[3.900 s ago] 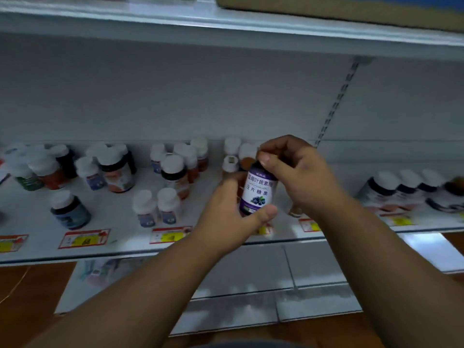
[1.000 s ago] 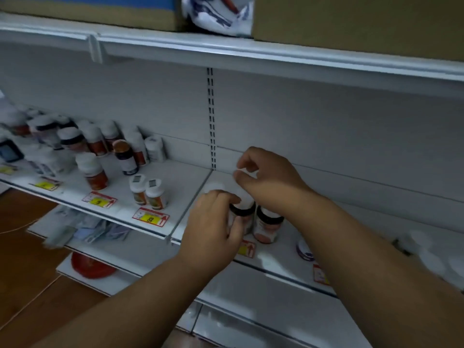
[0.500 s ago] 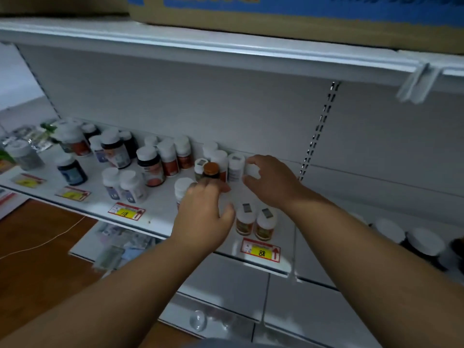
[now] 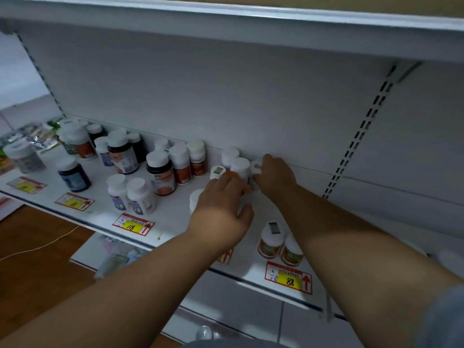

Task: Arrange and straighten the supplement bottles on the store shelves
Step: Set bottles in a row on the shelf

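Many white-capped supplement bottles stand on a white shelf point(image 4: 175, 217). My left hand point(image 4: 221, 212) curls over an orange-capped bottle point(image 4: 229, 174) in the middle of the shelf, and the back of the hand hides the grip. My right hand point(image 4: 275, 177) reaches to the back wall with its fingers closed on a small white bottle point(image 4: 256, 167). Between the hands stands a white-capped bottle point(image 4: 240, 167). Another white cap point(image 4: 195, 199) shows just left of my left hand. Two small orange-label bottles point(image 4: 272, 241) stand near the front edge, under my right forearm.
Larger dark and orange-label bottles point(image 4: 160, 172) crowd the shelf's left half. Price tags point(image 4: 133, 226) line the front edge. An upper shelf point(image 4: 226, 26) hangs overhead. A slotted upright point(image 4: 361, 129) divides the back wall. Packets point(image 4: 118, 254) lie on a lower shelf above the wooden floor point(image 4: 37, 267).
Both hands have reached further back among the middle bottles. My right hand's fingers now close on the small white bottle at the back wall, and my view has moved closer.
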Demonstrator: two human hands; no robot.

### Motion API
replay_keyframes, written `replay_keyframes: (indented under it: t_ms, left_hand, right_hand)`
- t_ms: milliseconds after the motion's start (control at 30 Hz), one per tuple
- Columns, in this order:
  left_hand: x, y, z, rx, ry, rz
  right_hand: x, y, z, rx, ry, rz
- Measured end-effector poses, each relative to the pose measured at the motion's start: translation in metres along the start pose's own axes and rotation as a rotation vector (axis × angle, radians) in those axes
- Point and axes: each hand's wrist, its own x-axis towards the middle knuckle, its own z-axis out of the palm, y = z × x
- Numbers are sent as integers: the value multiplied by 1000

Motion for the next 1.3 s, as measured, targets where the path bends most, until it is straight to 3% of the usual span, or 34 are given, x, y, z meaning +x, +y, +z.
replay_keyframes:
  t_ms: [100, 267, 367, 433, 567, 800, 900, 1067, 1300]
  left_hand:
    - [5, -1, -2, -38, -8, -33]
    - [10, -4, -7, -123, -55, -110]
    - [16, -5, -8, -210, -74, -152]
    - [21, -2, -8, -289, -125, -211]
    - [22, 4, -15, -503, -272, -368]
    - [-9, -9, -55, -926, -437, -342]
    - [-25, -15, -64, -931, -488, -361]
    - [-53, -21, -69, -722, -393, -184]
    - [-75, -12, -78, -836, -446, -178]
  right_hand:
    - [0, 0, -4, 19, -1, 53]
    - [-23, 12, -27, 364, 157, 176]
    - [-38, 8, -48, 711, 236, 335]
    - [-51, -1, -61, 1054, 194, 397]
    - [-91, -22, -80, 1644, -3, 315]
    - [-146, -71, -79, 1975, -27, 193]
    - [-167, -90, -70, 1968, 72, 202]
    - [-205, -103, -57, 1356, 294, 336]
    - [-234, -117, -67, 1286, 358, 324]
